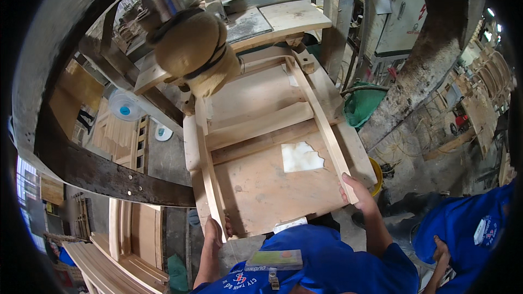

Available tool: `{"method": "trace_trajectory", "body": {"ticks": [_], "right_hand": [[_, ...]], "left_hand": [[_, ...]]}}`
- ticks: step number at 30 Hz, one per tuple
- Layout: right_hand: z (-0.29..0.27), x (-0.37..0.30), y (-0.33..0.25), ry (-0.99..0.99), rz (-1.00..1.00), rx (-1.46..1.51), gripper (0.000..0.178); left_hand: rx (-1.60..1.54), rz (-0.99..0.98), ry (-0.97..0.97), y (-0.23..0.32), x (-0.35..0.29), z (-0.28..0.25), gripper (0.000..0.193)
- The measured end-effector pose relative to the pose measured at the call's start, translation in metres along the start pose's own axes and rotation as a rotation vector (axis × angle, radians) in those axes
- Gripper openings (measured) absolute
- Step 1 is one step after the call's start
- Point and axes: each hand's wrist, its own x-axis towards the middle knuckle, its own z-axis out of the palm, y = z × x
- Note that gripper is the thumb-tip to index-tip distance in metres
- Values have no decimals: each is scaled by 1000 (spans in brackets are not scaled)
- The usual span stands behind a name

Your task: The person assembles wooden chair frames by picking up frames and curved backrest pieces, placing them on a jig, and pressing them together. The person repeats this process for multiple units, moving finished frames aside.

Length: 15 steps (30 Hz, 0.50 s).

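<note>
Gripping a wooden frame at its near ends: left hand closed round the left rail at the tabletop's near-left corner; right hand clasping the right rail by the near-right corner. Frame spans the tabletop to its far edge.

Risk (judged): rounded tan machine part hangs over the far-left corner, contact with left rail unclear; an uneven push by the hands could skew the frame and knock that rail against it.

Orientation: long axis near-to-far, roughly along the tabletop's side edges; curved end pointing away from the person.
</note>
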Motion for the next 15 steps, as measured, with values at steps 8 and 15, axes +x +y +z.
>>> {"method": "trace_trajectory", "body": {"ticks": [8, 15], "right_hand": [[1, -1, 2, -51, -3, -4, 50], [-3, 5, 8, -46, 17, 4, 52]], "left_hand": [[-2, 87, -104, -9, 2, -10, 56], [-34, 74, -136, -9, 5, -13, 64]]}}
